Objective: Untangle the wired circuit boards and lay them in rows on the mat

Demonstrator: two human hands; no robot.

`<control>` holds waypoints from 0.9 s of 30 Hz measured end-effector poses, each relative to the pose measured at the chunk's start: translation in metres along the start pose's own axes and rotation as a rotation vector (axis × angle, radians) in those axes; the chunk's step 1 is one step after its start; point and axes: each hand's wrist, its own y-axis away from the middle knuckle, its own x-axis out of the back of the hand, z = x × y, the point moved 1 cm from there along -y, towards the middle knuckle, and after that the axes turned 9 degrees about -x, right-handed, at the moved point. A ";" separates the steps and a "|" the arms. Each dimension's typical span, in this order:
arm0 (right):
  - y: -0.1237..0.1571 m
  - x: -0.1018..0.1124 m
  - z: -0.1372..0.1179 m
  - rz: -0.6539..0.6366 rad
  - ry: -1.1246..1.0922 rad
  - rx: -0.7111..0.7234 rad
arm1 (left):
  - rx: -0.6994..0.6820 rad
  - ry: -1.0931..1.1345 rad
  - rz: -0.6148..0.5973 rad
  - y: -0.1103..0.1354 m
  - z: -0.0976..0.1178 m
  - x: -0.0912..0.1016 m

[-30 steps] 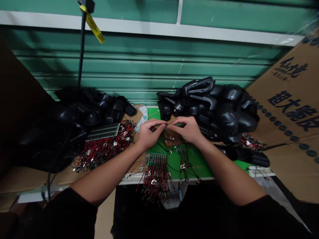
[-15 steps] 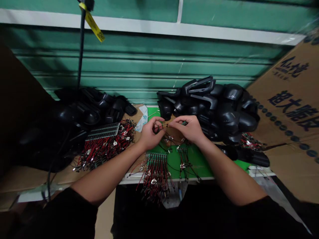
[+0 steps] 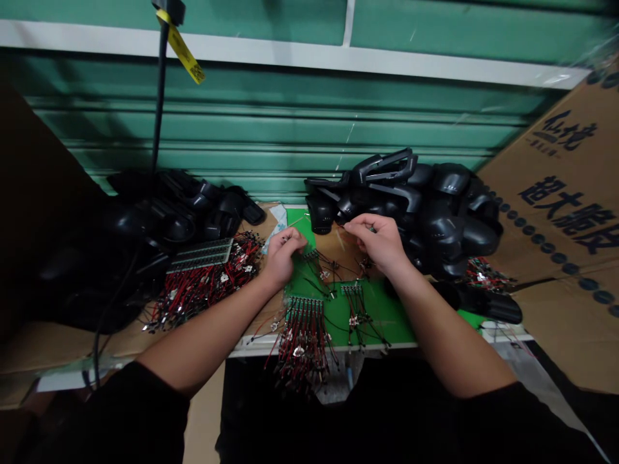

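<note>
Below the left hand and right hand, wire bundles fanned apart on a green mat, seemingly to avoid tangling; both hands curled, any grasp too small to tell.

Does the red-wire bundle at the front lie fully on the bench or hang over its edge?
It hangs over: the bundle starts on the green mat, and its wire ends droop past the white front edge.

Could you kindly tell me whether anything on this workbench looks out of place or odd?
Yes, the red-and-black wire bundle hangs over the front edge of the green mat, its ends dangling off the bench, unlike the bundle lying flat to the left.
</note>
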 end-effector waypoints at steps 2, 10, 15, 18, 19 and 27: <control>-0.001 0.001 -0.002 0.023 -0.033 0.006 | -0.024 0.059 -0.097 0.002 0.003 0.000; -0.002 0.005 -0.007 -0.054 -0.173 -0.086 | 0.211 -0.217 -0.354 0.008 0.001 -0.005; 0.000 0.013 -0.017 -0.225 -0.467 -0.097 | -0.148 -0.644 -0.403 0.012 0.002 -0.008; 0.003 0.017 -0.024 -0.274 -0.472 -0.093 | -0.250 -0.714 -0.490 0.014 0.006 -0.009; 0.004 0.018 -0.025 -0.282 -0.458 -0.090 | -0.256 -0.721 -0.492 0.014 0.006 -0.009; 0.000 0.015 -0.012 -0.273 -0.351 -0.050 | -0.239 -0.793 -0.420 0.012 -0.005 -0.006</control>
